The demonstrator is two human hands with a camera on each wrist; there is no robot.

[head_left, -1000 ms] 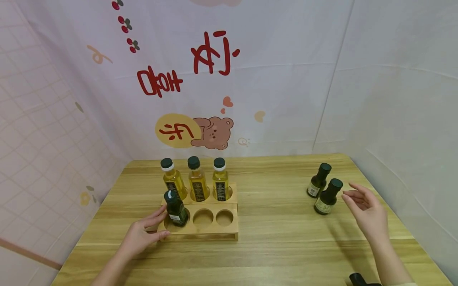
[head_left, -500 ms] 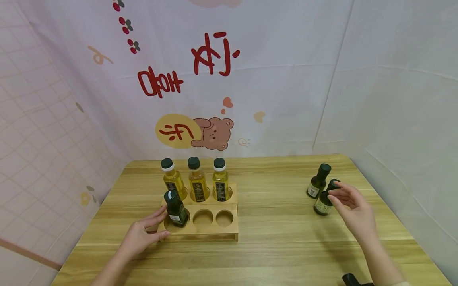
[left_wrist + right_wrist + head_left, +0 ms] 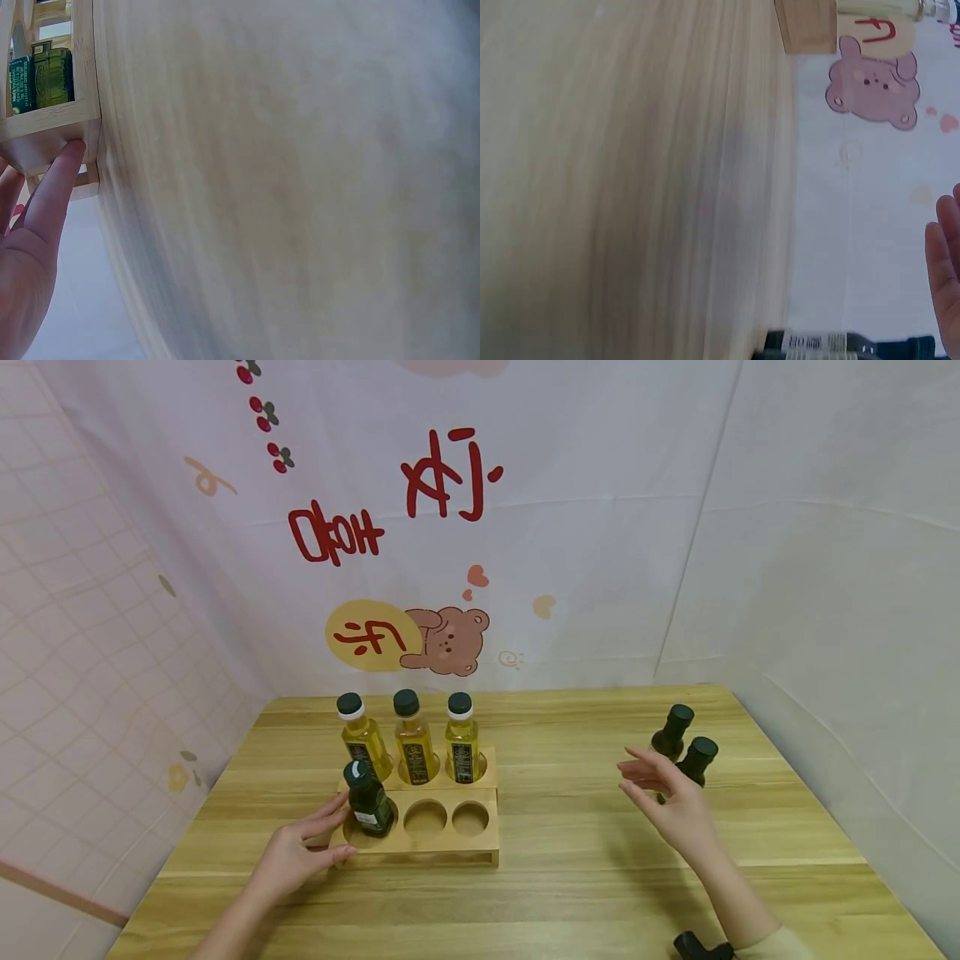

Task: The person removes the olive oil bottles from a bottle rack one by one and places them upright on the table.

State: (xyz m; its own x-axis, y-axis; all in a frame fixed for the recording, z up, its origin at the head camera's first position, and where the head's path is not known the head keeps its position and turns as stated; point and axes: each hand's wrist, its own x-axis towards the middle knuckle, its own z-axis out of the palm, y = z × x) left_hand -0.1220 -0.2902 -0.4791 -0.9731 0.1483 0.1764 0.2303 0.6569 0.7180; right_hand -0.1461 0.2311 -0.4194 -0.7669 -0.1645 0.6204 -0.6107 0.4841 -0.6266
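Observation:
A wooden two-tier rack (image 3: 450, 841) with round holes stands on the left of the table. Three bottles of yellow oil fill its back row, the middle one an oil bottle (image 3: 414, 752). A dark green bottle (image 3: 370, 802) leans in the front-left hole. My left hand (image 3: 296, 852) touches the rack's left end, its thumb by the front corner; in the left wrist view a straight digit presses the end wall. My right hand (image 3: 671, 797) hovers over the table with relaxed fingers and nothing in them. It partly covers two dark bottles, the nearer bottle (image 3: 699, 760) and the farther bottle (image 3: 672, 731).
Two round holes in the rack's front row, one of them the middle hole (image 3: 425, 817), hold nothing. A printed white cloth (image 3: 592, 527) hangs behind the wooden table (image 3: 555, 893). A black device (image 3: 701, 947) sits at my right wrist.
My right hand has moved left from beside the right-hand bottles, passing in front of them. The left hand, rack and bottles have stayed put.

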